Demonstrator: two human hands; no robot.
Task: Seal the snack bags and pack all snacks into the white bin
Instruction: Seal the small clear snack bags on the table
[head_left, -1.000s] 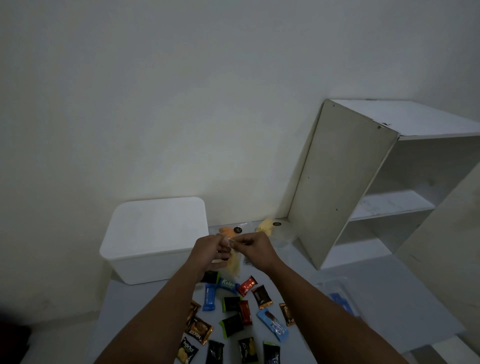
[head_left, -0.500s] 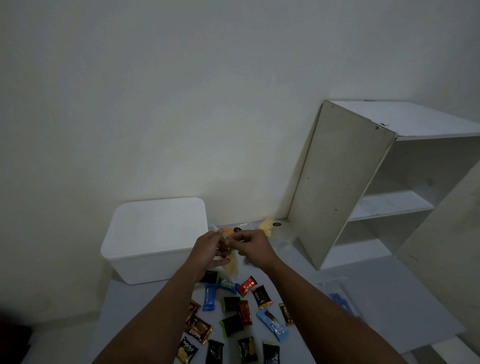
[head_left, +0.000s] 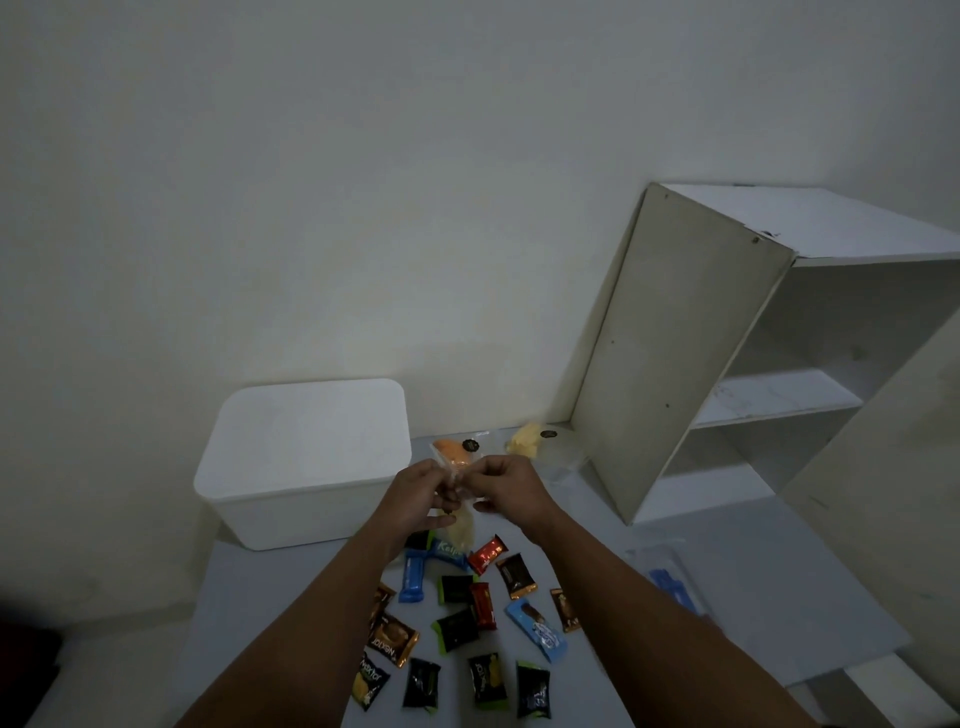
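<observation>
Both hands were up over the table (head_left: 769, 597), close together, each pinching the top edge of a clear snack bag (head_left: 461, 526) betw. thumb & fingertips. Left hand (head_left: 418, 491) gripped the left part of the mouth, right hand (head_left: 506, 486) the right part, knuckles almost touching. The bag hung down below them w/ pale yellow chips inside, its bottom just above the scattered wrapped snacks (head_left: 467, 623).

Judging by the look: thin soft film, v. light, prob. slippery, contents brittle. Best held at the top strip only, pressing along the seal line; squeezing the body would likely crush the chips. Whether the seal was already closed can't be told, too dim & small.

Behind the hands, 2 more clear bags lay on the table near the wall: one w/ orange pieces (head_left: 451, 448), one w/ yellow pieces (head_left: 524, 440). Can't tell if these were sealed.

White bin (head_left: 301, 457) sat to the left against the wall, just beside the orange bag; from this angle its top read as flat white, so lid on or not is unclear. A white shelf unit (head_left: 675, 353) stood at the right. A clear packet w/ sth blue (head_left: 672, 587) lay by the right forearm.
</observation>
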